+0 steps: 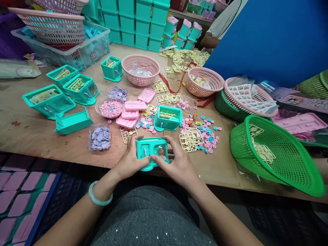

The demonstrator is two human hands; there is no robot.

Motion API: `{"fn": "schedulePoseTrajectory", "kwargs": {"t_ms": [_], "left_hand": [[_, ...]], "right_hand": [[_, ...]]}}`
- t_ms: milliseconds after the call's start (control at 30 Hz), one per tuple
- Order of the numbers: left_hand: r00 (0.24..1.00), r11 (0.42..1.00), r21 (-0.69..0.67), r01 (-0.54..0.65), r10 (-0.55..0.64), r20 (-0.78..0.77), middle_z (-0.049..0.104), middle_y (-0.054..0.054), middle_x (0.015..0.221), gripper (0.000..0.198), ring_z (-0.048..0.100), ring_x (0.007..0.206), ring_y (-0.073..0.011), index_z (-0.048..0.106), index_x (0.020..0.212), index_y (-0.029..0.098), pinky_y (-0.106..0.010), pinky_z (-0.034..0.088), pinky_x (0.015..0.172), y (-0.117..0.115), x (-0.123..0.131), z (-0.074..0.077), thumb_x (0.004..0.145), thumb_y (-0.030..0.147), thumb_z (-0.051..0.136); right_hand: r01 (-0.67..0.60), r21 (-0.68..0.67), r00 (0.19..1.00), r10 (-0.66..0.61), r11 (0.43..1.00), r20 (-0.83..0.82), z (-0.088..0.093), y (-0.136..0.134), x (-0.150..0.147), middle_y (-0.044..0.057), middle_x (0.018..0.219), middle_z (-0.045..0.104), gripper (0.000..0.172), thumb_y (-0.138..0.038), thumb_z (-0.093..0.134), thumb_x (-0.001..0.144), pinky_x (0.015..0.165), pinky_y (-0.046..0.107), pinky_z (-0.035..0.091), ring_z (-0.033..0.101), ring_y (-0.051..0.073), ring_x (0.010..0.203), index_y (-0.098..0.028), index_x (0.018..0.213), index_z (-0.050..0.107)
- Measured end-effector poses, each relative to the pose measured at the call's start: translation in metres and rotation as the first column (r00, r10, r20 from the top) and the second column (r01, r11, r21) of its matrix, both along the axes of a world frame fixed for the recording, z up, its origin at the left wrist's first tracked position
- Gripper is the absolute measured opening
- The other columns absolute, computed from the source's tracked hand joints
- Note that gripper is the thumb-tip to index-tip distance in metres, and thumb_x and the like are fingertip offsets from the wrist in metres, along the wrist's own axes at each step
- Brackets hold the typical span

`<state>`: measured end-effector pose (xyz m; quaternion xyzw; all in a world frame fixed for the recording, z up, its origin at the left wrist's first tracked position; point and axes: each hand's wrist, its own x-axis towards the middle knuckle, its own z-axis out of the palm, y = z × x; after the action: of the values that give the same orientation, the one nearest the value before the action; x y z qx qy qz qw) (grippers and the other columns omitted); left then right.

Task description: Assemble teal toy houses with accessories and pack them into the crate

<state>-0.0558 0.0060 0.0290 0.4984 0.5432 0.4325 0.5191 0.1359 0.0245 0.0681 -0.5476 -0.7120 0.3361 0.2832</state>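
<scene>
The left hand and right hand grip a teal box between them, fingers wrapped round its two ends and thumbs on the near face. The box is at the front edge of the table, in front of the person's body; a small brown figure shows in its window.

Just beyond it things crowd close. An open teal container with cream parts in it stands straight ahead, and to its left pink lids lie piled on one another — both block the way deeper into the table. Left of the lids are a round clear bowl of pink pieces and a clear tray of purple ones. On the right, cream frames and loose coloured discs spread near the right hand.

A large green basket leans over the table's front edge farther right, closing off that side. Behind it a pink basket carries printed sheets; a blue panel hides much of the right background. Stacked teal boxes wall the far edge — a co-worker's sleeve shows beside the panel.
</scene>
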Motion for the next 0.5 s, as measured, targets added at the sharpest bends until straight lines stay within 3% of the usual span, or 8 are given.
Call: {"fn": "schedulePoseTrajectory", "kwargs": {"t_ms": [133,267,400,500], "left_hand": [[0.996,0.993,-0.088,0.072,-0.077,-0.047,0.050,-0.010,0.122,0.069,0.058,0.109,-0.0267,0.036,0.126,0.023,-0.046,0.052,0.093,-0.003,0.005,0.010,0.069,0.030,0.076],[0.990,0.984,-0.122,0.129,-0.134,-0.033,0.053,-0.007,0.115,0.065,0.060,0.098,-0.0223,0.033,0.122,0.023,-0.039,0.053,0.083,-0.003,0.005,0.013,0.072,0.028,0.072],[0.965,0.958,-0.115,0.263,-0.259,0.048,0.056,-0.006,0.111,0.070,0.060,0.087,-0.0190,0.030,0.131,0.023,-0.033,0.052,0.072,0.002,-0.006,0.013,0.072,0.023,0.068],[0.958,0.956,-0.079,0.282,-0.277,0.073,0.056,-0.009,0.120,0.087,0.062,0.094,-0.0230,0.026,0.145,0.024,-0.037,0.054,0.080,0.005,-0.011,0.014,0.070,0.021,0.070]], "right_hand": [[-0.027,0.057,0.998,0.024,0.998,0.056,0.002,0.003,-0.001,0.009,0.108,0.072,0.046,-0.039,0.065,0.082,0.085,0.041,0.058,0.070,0.024,0.089,-0.021,0.123,0.059],[-0.047,-0.073,0.999,0.046,0.996,-0.007,0.003,0.003,0.009,0.005,0.104,0.071,0.048,-0.035,0.063,0.083,0.081,0.038,0.059,0.069,0.020,0.085,-0.023,0.130,0.058],[-0.164,-0.167,0.981,0.143,0.972,-0.131,0.001,0.006,0.023,0.008,0.134,0.059,0.051,-0.045,0.070,0.084,0.094,0.040,0.058,0.062,0.023,0.119,-0.029,0.131,0.057],[-0.216,-0.128,0.971,0.199,0.968,-0.131,-0.001,0.013,0.026,0.007,0.139,0.053,0.041,-0.046,0.072,0.085,0.104,0.043,0.052,0.052,0.025,0.132,-0.029,0.121,0.061]]}}
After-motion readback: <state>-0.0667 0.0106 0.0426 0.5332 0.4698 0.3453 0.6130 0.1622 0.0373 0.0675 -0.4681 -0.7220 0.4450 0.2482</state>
